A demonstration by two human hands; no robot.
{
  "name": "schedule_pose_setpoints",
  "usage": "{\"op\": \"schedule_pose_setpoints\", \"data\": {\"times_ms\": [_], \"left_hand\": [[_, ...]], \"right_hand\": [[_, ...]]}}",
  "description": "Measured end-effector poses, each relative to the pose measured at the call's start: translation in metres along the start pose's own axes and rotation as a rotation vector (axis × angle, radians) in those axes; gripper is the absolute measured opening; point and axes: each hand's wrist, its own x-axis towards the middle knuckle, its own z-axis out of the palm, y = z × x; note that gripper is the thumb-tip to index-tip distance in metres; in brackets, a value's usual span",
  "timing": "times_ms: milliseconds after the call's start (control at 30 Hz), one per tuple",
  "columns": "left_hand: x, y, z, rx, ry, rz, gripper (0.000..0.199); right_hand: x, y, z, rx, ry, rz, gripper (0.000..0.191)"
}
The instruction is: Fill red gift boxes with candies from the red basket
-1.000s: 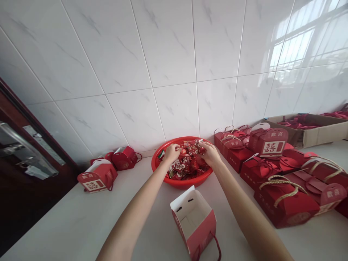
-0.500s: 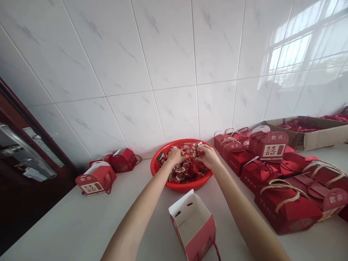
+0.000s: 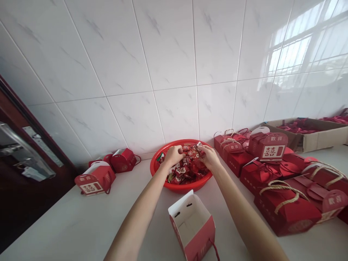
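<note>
Both hands are over a round red plastic basket (image 3: 157, 177) full of red-wrapped candies (image 3: 179, 173). My left hand (image 3: 174, 156) is closed at the basket's left side, fingers curled down among the wrappers; whatever they pinch is hidden. At the right side, my right hand (image 3: 210, 158) grips a red-and-white wrapped candy (image 3: 200, 145) between thumb and fingers, just above the pile. In front of the basket stands an open red gift box (image 3: 199, 237), its pale inside showing no contents and a red cord hanging at its near side. Neither hand touches this box.
Several closed red gift boxes with rope handles (image 3: 288, 206) crowd the right of the white counter (image 3: 108, 224). A cardboard carton (image 3: 323, 139) of red ribbon-like material is behind them. More small red boxes (image 3: 99, 177) sit at left, near a dark door (image 3: 24, 163). A tiled wall (image 3: 174, 72) rises behind.
My left hand has lifted slightly and its fingers have curled in more tightly. My right hand stays almost in place at the basket's right side. The boxes have not moved.
</note>
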Motion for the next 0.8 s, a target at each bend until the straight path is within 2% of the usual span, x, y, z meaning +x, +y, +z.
{"op": "schedule_pose_setpoints", "data": {"times_ms": [333, 433, 800], "left_hand": [[-0.0025, -0.0026, -0.0075, -0.414, 0.222, 0.065, 0.005], [-0.0006, -0.006, -0.0065, -0.503, 0.243, 0.087, 0.002], [0.0027, -0.0072, 0.0008, -0.666, 0.245, 0.076, 0.021]], "right_hand": [[-0.0017, 0.0012, -0.001, -0.016, -0.039, -0.002, 0.033], [-0.0005, 0.002, -0.0012, -0.013, -0.025, -0.005, 0.032], [0.0008, -0.0003, -0.0025, -0.08, -0.012, 0.029, 0.027]]}}
